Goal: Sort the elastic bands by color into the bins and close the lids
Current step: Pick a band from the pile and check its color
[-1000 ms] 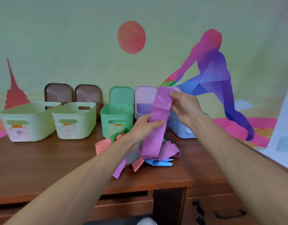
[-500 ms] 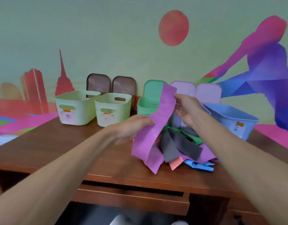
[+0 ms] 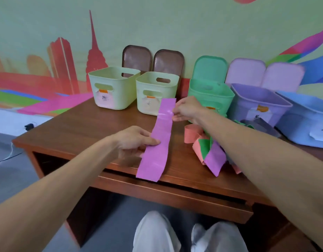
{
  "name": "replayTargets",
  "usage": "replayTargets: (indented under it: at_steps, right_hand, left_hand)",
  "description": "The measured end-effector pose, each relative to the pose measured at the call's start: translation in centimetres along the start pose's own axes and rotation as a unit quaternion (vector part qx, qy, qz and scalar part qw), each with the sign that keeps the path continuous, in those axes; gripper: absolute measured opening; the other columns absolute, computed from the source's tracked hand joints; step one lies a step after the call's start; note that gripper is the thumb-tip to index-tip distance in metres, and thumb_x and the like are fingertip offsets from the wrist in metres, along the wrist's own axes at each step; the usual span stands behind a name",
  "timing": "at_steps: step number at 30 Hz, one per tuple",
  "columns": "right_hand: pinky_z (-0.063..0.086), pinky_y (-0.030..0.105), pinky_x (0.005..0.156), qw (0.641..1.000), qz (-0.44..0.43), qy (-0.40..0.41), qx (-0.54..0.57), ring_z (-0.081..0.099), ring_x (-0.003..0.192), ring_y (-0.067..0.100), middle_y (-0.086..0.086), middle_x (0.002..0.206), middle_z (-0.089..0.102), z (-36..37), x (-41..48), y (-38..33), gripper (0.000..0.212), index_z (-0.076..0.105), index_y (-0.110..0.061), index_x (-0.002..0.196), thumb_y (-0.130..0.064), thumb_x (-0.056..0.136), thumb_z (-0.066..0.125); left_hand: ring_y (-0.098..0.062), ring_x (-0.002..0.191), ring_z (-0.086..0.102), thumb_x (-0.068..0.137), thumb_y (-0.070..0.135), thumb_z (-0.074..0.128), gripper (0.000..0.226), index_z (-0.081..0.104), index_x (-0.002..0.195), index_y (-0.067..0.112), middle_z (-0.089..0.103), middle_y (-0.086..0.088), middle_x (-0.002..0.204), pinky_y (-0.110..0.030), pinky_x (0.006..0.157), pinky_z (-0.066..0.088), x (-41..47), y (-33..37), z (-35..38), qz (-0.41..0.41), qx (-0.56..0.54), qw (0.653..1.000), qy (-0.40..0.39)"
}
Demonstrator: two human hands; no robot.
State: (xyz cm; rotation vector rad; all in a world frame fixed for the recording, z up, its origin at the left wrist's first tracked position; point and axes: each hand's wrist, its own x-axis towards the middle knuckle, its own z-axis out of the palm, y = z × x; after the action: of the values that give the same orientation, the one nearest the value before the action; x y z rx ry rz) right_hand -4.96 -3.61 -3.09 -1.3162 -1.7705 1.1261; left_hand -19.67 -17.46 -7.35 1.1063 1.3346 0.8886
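— Is the light good?
— Bright, soft, even. A pale sheen sits on the purple band [image 3: 165, 113] beside the right hand [image 3: 187, 109]. A faint shadow lies on the table [image 3: 80, 128] under the left hand [image 3: 131, 140].
— Sharp?
— Slightly soft. The blue bin [image 3: 302, 124], right of the right hand, smears, and the edges bow.
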Motion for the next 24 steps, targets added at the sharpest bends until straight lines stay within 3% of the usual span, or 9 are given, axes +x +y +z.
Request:
replayTargets:
  at_steps: [5,8,12,15,19,22,24]
  right_hand:
    - [0.060,0.033,0.071,0.995,0.010,0.021,-0.094,0.071,0.063,0.023,0.016,0.071,0.067,2.2,2.8,2.0,0.004,0.066,0.001,0.084,0.004,0.082,0.064]
    - [0.059,0.033,0.074,0.985,0.002,0.021,-0.173,0.069,0.069,0.023,0.013,0.085,0.070,2.8,4.6,3.2,0.017,0.067,0.003,0.092,-0.002,0.077,0.071]
    - [0.058,0.036,0.081,0.965,0.013,0.041,-0.258,0.071,0.081,0.026,0.012,0.074,0.073,3.5,6.7,5.0,0.028,0.070,0.001,0.088,-0.009,0.066,0.082]
    - [0.056,0.032,0.080,0.954,0.011,0.038,-0.298,0.069,0.085,0.021,0.012,0.077,0.073,3.7,6.9,5.4,0.027,0.070,0.000,0.088,-0.012,0.067,0.082]
    - [0.056,0.031,0.074,0.941,-0.004,0.024,-0.337,0.069,0.086,0.020,0.010,0.074,0.074,3.6,6.9,5.5,0.018,0.072,-0.001,0.082,-0.010,0.068,0.079]
    - [0.052,0.025,0.062,0.934,-0.016,0.004,-0.356,0.067,0.083,0.018,0.009,0.074,0.073,3.2,6.7,5.0,0.011,0.072,-0.001,0.081,-0.008,0.072,0.072]
    - [0.055,0.030,0.073,0.929,-0.054,0.020,-0.366,0.066,0.087,0.024,0.014,0.089,0.072,2.7,6.4,4.6,0.017,0.071,0.000,0.088,-0.007,0.073,0.069]
  left_hand:
    - [-0.012,0.063,0.069,0.082,0.007,0.071,0.004,0.068,0.084,0.005,0.072,-0.004,0.074,-0.022,0.053,0.055,1.2,-1.2,0.4,-0.018,-0.003,0.999,0.037]
    - [-0.014,0.062,0.066,0.080,0.008,0.073,0.007,0.067,0.081,0.006,0.069,-0.006,0.076,-0.021,0.050,0.053,1.9,-1.2,0.6,-0.016,0.026,0.998,0.060]
    - [-0.012,0.036,0.049,0.081,0.014,0.075,0.016,0.061,0.078,0.008,0.059,-0.004,0.051,-0.017,0.033,0.038,2.5,-1.1,1.0,-0.007,0.148,0.986,0.082]
    - [-0.012,0.026,0.038,0.083,0.024,0.073,0.024,0.061,0.081,0.003,0.048,0.001,0.034,-0.017,0.033,0.031,3.0,-1.0,0.5,-0.003,0.274,0.958,0.081]
    - [-0.017,0.040,0.048,0.079,0.036,0.074,0.036,0.056,0.089,0.007,0.059,-0.001,0.046,-0.028,0.054,0.045,3.5,-1.0,0.4,0.026,0.402,0.909,0.110]
    - [-0.015,0.076,0.061,0.070,0.039,0.081,0.044,0.053,0.093,0.014,0.069,-0.002,0.081,-0.036,0.072,0.051,3.6,-1.3,0.2,0.051,0.406,0.901,0.145]
    - [-0.015,0.084,0.060,0.067,0.038,0.083,0.042,0.052,0.091,0.020,0.065,0.001,0.087,-0.037,0.076,0.051,3.5,-1.4,0.1,0.074,0.401,0.900,0.154]
